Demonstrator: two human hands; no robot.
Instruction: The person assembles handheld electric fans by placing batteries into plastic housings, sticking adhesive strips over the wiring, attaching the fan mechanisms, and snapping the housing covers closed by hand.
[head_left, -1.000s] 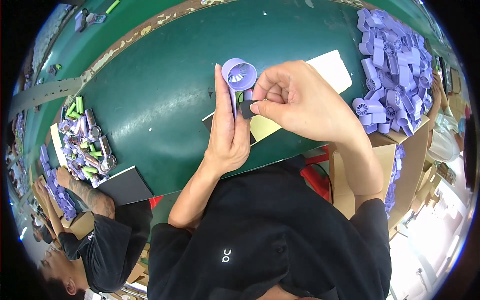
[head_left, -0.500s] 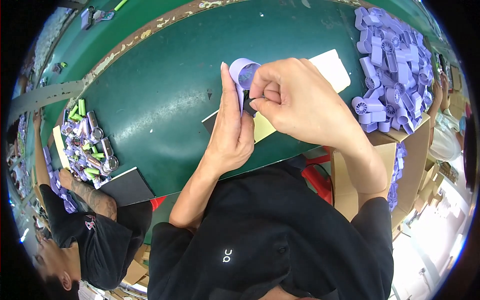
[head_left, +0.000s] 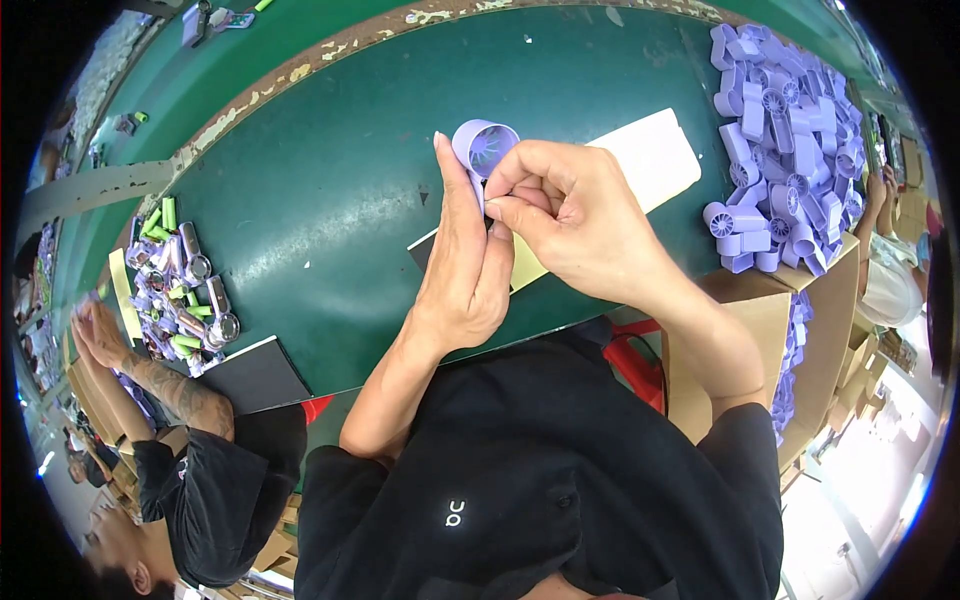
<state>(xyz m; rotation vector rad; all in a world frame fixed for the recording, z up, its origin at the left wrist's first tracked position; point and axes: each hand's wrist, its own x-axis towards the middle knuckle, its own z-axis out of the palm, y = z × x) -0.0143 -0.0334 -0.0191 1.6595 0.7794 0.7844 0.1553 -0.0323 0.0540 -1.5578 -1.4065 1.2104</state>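
Observation:
My left hand (head_left: pixel 463 268) holds a small purple fan housing (head_left: pixel 483 146) upright above the green table (head_left: pixel 330 200), its round ribbed mouth facing me. My right hand (head_left: pixel 565 215) is curled against the housing's lower part, thumb and forefinger pinched on it just below the round head. Both hands grip the same piece. Under them lie a pale yellow sheet (head_left: pixel 650 160) and a dark pad (head_left: pixel 425 250), partly hidden by my fingers.
A heap of purple fan housings (head_left: pixel 780 130) fills the table's right side above a cardboard box (head_left: pixel 760 330). At left a co-worker's hands (head_left: pixel 95 335) work beside a pile of purple, green and silver parts (head_left: pixel 180 290) and a dark pad (head_left: pixel 255 375).
The purple housing and both hands have shifted slightly right and up. The co-worker at left has leaned further in, hands now near the parts pile.

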